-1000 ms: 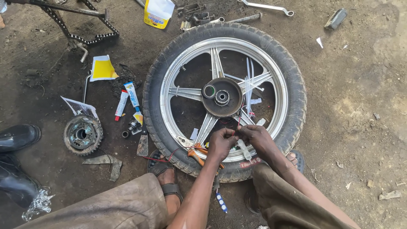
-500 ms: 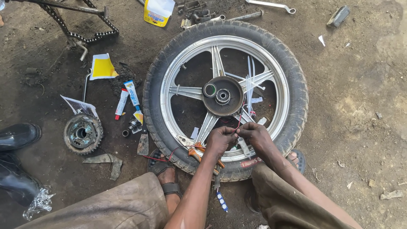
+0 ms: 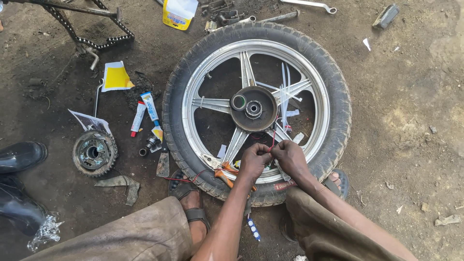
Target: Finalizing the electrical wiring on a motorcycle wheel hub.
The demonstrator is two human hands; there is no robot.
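A motorcycle wheel [image 3: 338,96] with a black tyre and a silver spoked rim lies flat on the dirt. My left hand [image 3: 252,162] and my right hand [image 3: 288,157] meet over the near part of the rim, both pinched on a thin red wire [image 3: 274,137] that runs up toward the dark hub [image 3: 253,109]. Orange-handled pliers [image 3: 223,175] rest on the rim just left of my left hand. White zip ties [image 3: 285,89] hang on the spokes right of the hub.
A toothed sprocket [image 3: 94,153] lies at the left, with two tubes [image 3: 145,112], yellow paper [image 3: 116,77] and a black boot [image 3: 21,155]. A chain on a frame [image 3: 92,38], a yellow bottle [image 3: 179,13] and a spanner [image 3: 309,5] lie at the top. My sandalled feet [image 3: 193,208] press against the tyre.
Both hands have stayed together at the near rim, shifting slightly as the fingers work the red wire. The wheel has not moved.
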